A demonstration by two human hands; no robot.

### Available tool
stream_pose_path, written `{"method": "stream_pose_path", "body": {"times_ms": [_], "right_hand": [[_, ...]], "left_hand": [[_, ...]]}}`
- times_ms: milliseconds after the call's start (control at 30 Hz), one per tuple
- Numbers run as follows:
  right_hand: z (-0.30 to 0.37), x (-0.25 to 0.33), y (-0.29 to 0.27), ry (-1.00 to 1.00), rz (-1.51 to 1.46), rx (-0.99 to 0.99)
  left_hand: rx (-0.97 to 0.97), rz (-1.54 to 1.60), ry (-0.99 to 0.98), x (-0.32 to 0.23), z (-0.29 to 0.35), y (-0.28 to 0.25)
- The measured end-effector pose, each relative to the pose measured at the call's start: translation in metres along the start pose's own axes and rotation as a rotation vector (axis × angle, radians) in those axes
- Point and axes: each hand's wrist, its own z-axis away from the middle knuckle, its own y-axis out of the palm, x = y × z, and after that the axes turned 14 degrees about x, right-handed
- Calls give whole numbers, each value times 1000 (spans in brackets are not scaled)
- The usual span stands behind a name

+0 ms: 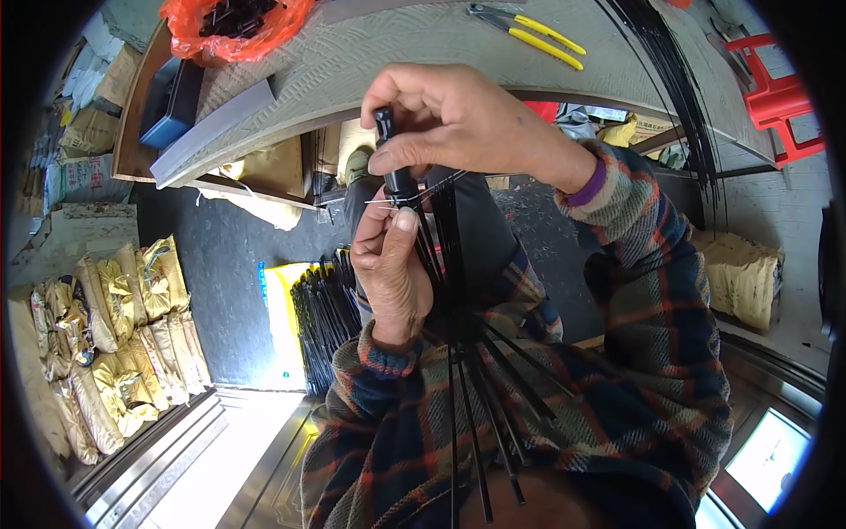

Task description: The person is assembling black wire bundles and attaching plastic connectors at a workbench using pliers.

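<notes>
Pinching black handle (394, 154) in right hand (458, 119), left hand (388, 264) gripping black strips (458, 353) below

I see a grey ridged table (423, 44) at the top. On it lie yellow-handled pliers (529, 31), an orange bag (233, 26) of what looks like black parts, a grey strip (216, 132) and long black rods (674, 79).

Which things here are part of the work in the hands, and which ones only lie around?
In the work:
- left hand, gripping the bundle of thin black ribs
- right hand, pinching the small black cylindrical cap at the bundle's top

Lying about:
- yellow-handled pliers on the grey workbench
- orange plastic bag
- red plastic stool
- yellowish wrapped packets on the floor
</notes>
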Motion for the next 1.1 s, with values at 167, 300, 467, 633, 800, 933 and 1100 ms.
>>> {"method": "stream_pose_path", "body": {"times_ms": [167, 300, 467, 633, 800, 933, 1100], "right_hand": [[17, 5, 18, -72, 452, -350], [38, -16, 70, -29, 192, -633], [27, -30, 117, -103, -531, -798], [20, -33, 127, -141, -710, -708], [21, -33, 125, -112, -797, -583], [22, -39, 127, -243, -1000, -513], [23, -39, 127, -127, -873, -518]], "left_hand": [[52, -72, 52, -2, 4, -13], [23, 4, 0, -3, 5, -17], [50, -54, 3, -8, 7, -10], [51, -80, 30, -11, 5, -14], [47, -72, 1, -13, 8, -20], [59, -27, -34, -17, 4, -20], [156, -55, -60, -15, 1, -23]]}}
